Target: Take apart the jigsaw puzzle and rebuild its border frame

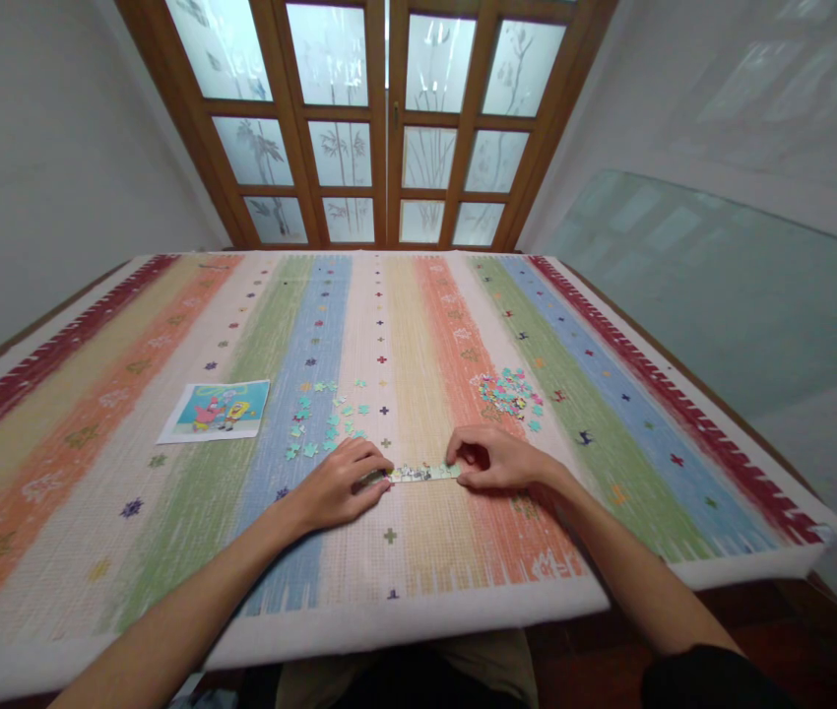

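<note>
Card (226, 411) lies flat at the left of the desk (56, 551), with 2 cartoon pals on it, 1 pink and 1 yellow. It is well apart from both hands, but the left hand (345, 483) is nearer. Next come loose bits (310, 449), mostly green-blue, spread out just past the left hand. The left grip is closed on the left end of the strip (415, 474), with the thumb on the near side and a finger on the far side.

The strip is in the middle, between the 2 hands. It is long and thin, made of small bits in a row. Its long way goes from left to right, much like the near edge of the desk. So it lies to the right of the left grip and to the left of the right grip. No hand is nearer, as each has 1 end.

The right hand (499, 458) pinches the right end, with a round gap behind its tips. I cannot tell if any tips go under. Past the right hand is a pile (511, 392) of bits, close together.
</note>
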A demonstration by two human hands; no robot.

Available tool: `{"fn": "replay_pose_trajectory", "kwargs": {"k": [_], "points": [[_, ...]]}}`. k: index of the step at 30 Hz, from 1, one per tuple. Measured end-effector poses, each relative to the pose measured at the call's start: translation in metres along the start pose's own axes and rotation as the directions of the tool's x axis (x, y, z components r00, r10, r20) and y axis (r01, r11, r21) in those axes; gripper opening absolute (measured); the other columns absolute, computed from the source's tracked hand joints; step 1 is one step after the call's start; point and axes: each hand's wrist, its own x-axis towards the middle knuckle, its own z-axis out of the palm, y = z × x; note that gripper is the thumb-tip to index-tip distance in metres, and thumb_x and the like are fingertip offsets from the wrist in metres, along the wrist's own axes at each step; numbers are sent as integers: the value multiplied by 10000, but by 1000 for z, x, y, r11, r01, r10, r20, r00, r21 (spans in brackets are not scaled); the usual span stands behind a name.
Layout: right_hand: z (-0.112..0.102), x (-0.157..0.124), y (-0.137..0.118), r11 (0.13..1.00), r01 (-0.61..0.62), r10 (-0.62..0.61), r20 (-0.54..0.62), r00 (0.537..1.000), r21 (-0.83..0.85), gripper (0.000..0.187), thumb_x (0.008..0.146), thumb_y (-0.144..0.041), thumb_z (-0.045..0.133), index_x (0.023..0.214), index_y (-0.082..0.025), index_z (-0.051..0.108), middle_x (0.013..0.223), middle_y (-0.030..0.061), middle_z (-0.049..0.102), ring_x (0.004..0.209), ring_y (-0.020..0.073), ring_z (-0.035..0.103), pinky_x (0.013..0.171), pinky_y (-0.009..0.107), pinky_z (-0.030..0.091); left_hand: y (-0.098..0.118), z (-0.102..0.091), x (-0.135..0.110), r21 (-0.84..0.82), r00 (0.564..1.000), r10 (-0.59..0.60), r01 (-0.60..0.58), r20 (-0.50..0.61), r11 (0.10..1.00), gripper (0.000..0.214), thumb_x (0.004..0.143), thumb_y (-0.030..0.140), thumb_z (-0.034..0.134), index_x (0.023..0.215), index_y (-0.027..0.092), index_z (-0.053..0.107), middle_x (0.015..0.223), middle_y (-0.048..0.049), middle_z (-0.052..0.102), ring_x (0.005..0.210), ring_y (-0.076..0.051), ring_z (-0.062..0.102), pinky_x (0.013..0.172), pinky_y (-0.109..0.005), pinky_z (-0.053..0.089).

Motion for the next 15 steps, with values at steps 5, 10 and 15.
{"fn": "replay_pose_trajectory", "kwargs": {"k": [5,10,15], "points": [[-1,2,1,993,62,-66,-39,997,-96,117,786,-222,730,890,-176,703,826,17,605,715,149,544,648,272,423,-1,-3,0,23,1000,-9,9,7,1000,137,987,232,587,1081,191,678,965,-68,696,904,-209,617,823,-378,475],[0,3,-2,989,33,-40,-42,998,-144,54,813,-208,721,854,-174,728,848,31,614,755,162,573,694,291,434,-3,-2,-3,40,1000,-21,21,2,999,130,982,244,585,1022,192,698,910,-62,662,866,-206,596,787,-366,476],[0,3,-4,986,43,-50,-38,998,-163,54,816,-210,717,854,-172,724,857,36,630,773,168,582,728,305,450,-4,-1,-3,32,1000,-30,30,9,999,131,984,247,587,1022,190,699,908,-60,655,863,-204,595,788,-366,475]]}}
